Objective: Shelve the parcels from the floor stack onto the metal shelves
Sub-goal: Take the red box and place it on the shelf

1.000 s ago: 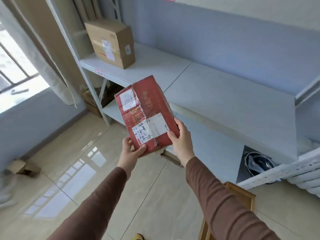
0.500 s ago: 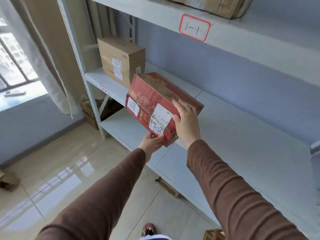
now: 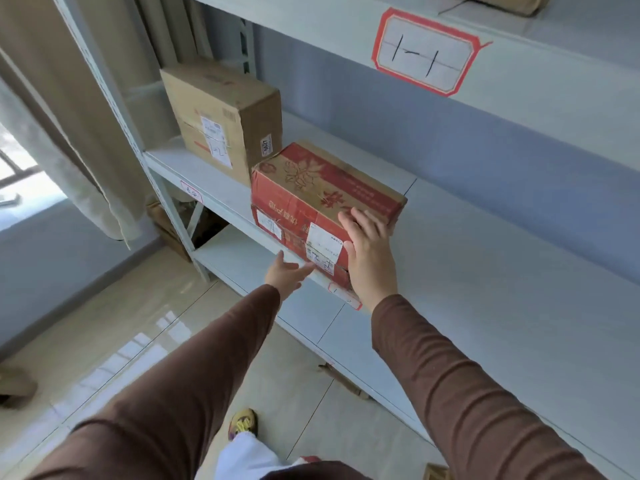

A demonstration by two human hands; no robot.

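Placing step: red parcel [image 3: 322, 199] sits on the middle shelf [image 3: 485, 271], front edge, just beside the brown carton [image 3: 221, 112]. My right hand [image 3: 369, 251] lies flat against its corner, fingers straight; left hand [image 3: 289, 273] open, touching the shelf lip. Next: probably nudge it back, let go.

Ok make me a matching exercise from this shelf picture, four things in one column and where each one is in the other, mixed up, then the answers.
Things:
1. red parcel
2. brown parcel
3. right hand
4. 1-1 label

Places:
A. on the front edge of the upper shelf
B. at the left end of the middle shelf, by the post
C. on the middle shelf, just right of the brown one
D. flat against the red parcel's near right corner

Pairs: 1-C, 2-B, 3-D, 4-A
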